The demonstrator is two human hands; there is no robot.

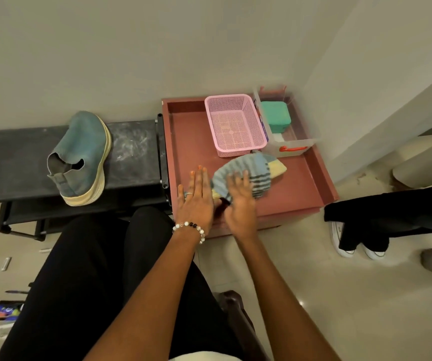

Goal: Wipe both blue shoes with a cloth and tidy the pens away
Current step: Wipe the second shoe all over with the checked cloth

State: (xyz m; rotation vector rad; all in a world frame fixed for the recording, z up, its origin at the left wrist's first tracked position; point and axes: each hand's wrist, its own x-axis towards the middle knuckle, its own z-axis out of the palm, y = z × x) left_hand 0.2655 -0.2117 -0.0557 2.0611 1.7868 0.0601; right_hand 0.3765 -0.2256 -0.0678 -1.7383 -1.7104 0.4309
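Both hands are down on the red tray (311,162). The left hand (196,198) lies flat, fingers straight, at the near-left end of the striped cloth (246,169); the right hand (239,201) rests on top of the cloth with loosely spread fingers, blurred, so I cannot tell whether it grips or only presses. That cloth looks soft, light and limp; I'd bunch it in one palm rather than pinch a corner. Beyond the cloth on the tray sits a pink basket (235,123). Left of the tray, on a dark rack (131,149), one blue shoe (83,155) lies on its side: suede-like upper, stiff pale sole, best steadied by the heel. The second shoe isn't visible.
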